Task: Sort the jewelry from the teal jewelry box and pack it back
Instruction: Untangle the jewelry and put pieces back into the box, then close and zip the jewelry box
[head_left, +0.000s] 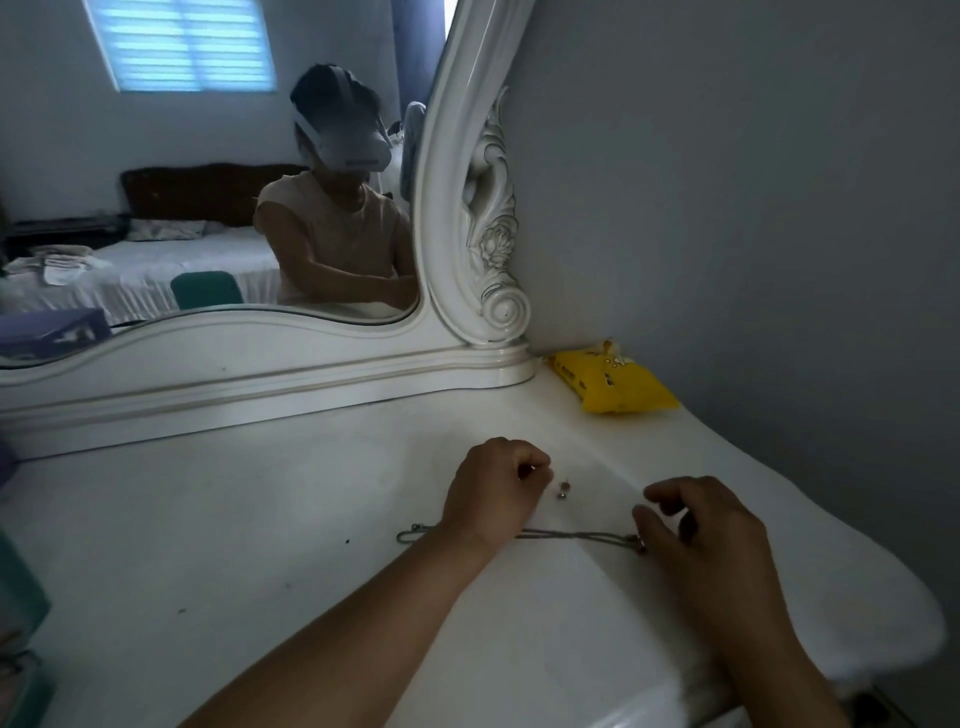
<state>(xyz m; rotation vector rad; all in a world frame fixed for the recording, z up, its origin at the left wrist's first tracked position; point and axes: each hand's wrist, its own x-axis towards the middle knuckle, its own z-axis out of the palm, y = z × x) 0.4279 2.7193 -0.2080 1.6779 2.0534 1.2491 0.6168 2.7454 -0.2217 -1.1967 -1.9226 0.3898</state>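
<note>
The teal jewelry box (21, 618) shows only as a sliver at the left edge of the white dressing table (260, 519), cut off by the frame, well apart from both hands. A carved white mirror (467, 208) stands along the table's back edge. A yellow packet (615, 384) lies at the back right corner, against the wall beside the mirror's foot.

Near the right front part of the table a thin chain necklace (571, 533) lies stretched out flat, its clasp end to the left and its pendant end to the right; the left wrist crosses over its middle. The left hand (493, 488) rests beyond the chain with fingers curled; whether it pinches anything between them I cannot tell. The right hand (701, 530) hovers at the pendant end, fingers loosely curled, thumb just beside the pendant, with no grip plainly shown. Two small earrings (562, 490) lie on the tabletop just right of the left hand's knuckles, between the two hands.
</note>
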